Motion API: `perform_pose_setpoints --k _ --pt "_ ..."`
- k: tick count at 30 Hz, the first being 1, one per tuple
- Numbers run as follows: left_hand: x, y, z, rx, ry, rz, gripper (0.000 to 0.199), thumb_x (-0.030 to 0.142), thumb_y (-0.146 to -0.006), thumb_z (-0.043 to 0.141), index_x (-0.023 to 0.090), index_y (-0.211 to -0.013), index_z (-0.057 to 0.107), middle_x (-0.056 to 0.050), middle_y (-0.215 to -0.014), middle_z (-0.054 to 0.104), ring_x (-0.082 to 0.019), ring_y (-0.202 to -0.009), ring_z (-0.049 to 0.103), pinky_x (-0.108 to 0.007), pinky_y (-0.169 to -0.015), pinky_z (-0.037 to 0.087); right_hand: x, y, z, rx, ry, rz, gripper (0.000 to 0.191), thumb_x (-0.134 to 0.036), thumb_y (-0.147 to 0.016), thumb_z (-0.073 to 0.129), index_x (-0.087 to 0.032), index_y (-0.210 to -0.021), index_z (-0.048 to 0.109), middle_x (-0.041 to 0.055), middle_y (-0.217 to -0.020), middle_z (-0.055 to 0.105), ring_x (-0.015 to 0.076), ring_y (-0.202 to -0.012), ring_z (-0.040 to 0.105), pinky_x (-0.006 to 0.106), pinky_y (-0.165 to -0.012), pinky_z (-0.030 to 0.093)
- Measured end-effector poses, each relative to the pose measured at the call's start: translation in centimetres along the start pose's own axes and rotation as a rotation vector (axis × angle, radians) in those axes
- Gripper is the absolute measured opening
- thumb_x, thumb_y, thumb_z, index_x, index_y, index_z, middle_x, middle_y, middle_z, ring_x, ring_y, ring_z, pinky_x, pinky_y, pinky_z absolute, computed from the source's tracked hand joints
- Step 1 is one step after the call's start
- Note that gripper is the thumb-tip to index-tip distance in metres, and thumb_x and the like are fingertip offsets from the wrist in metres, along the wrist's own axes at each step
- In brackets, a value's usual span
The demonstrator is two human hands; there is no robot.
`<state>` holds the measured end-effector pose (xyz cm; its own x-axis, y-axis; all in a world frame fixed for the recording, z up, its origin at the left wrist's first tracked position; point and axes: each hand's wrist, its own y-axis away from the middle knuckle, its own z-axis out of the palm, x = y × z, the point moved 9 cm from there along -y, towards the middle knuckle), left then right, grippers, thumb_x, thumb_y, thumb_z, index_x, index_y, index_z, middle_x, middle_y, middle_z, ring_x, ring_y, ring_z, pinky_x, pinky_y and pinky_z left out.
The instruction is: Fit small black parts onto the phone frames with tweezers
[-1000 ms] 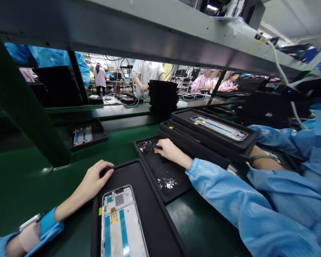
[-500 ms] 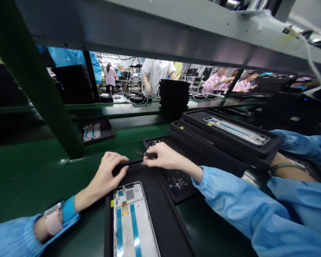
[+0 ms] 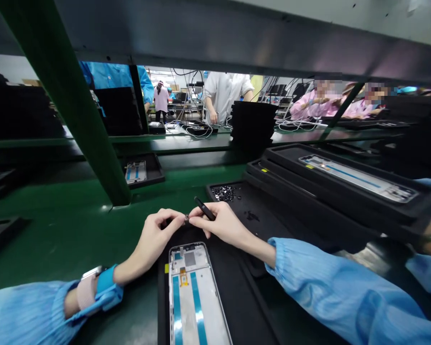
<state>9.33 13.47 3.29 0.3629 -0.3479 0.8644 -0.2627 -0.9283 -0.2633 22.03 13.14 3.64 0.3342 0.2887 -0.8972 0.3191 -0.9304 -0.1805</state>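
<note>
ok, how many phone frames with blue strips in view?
3: a phone frame in the nearest black tray, a second frame in a tray beside the green post, a third frame atop the right-hand tray stack. Others may be hidden.

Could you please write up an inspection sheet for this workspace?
Surface: green bench, bearing black trays.
Job's things: phone-like frame lying in the near tray; tiny part, too small to identify.
Clutter: loose small parts in the side tray.
Hands: left hand pinched at the tiny part; right hand meets it there, also holding a black pen-like tool.
Cables: white cables, tangled on the far bench.
Surroundings: overhead shelf, stacked trays at right, co-workers beyond.
</note>
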Motion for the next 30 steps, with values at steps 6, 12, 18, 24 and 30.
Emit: perform_pose_setpoints --k 6,12,18,24,30 --pt "-0.3 0.3 -0.1 0.047 0.061 -0.04 0.027 0.041 -0.074 0.059 0.017 -0.071 0.071 -0.004 -0.072 0.067 -0.019 -0.072 0.06 -0.028 -0.067 0.046 -0.6 0.8 -0.5 0.16 -0.003 -0.024 0.019 -0.032 -0.075 0.062 -0.013 -0.075 0.069 -0.0022 -0.052 0.056 0.0062 -0.04 0.048 0.017 -0.045 0.038" --pt "-0.5 0.3 0.2 0.031 0.019 -0.009 0.026 0.04 -0.076 0.058 0.018 -0.074 0.072 -0.004 -0.076 0.069 -0.02 -0.075 0.061 -0.029 -0.07 0.047 -1.1 0.9 -0.7 0.225 0.086 -0.081 0.016 -0.026 -0.076 0.059 -0.013 -0.073 0.068 0.0003 -0.059 0.06 0.0073 -0.043 0.05 0.017 -0.042 0.039" --pt "0.0 0.4 0.1 0.035 -0.054 0.052 0.024 0.039 -0.077 0.057 0.02 -0.075 0.072 -0.003 -0.074 0.068 -0.019 -0.072 0.061 -0.03 -0.068 0.047 -0.6 0.7 -0.3 0.18 -0.005 -0.019 0.015 -0.024 -0.075 0.057 -0.012 -0.072 0.066 -0.0027 -0.053 0.054 0.0058 -0.039 0.048 0.016 -0.042 0.039" --pt "0.3 0.5 -0.2 0.048 -0.049 0.076 0.021 0.036 -0.077 0.057 0.02 -0.074 0.072 -0.003 -0.073 0.068 -0.019 -0.073 0.06 -0.03 -0.068 0.047 -0.3 0.8 -0.1 0.16 -0.01 0.0 0.017 -0.028 -0.074 0.059 -0.012 -0.073 0.066 -0.0016 -0.056 0.056 0.0061 -0.04 0.047 0.016 -0.04 0.037" --pt "1.3 0.8 -0.1 0.045 -0.146 0.162 0.018 0.031 -0.077 0.057 0.02 -0.072 0.071 -0.003 -0.071 0.068 -0.019 -0.071 0.058 -0.03 -0.066 0.045 -1.5 0.9 -0.4 0.209 0.123 -0.085 0.013 -0.022 -0.073 0.06 -0.012 -0.067 0.066 0.0003 -0.06 0.058 0.0084 -0.053 0.049 0.018 -0.047 0.036"
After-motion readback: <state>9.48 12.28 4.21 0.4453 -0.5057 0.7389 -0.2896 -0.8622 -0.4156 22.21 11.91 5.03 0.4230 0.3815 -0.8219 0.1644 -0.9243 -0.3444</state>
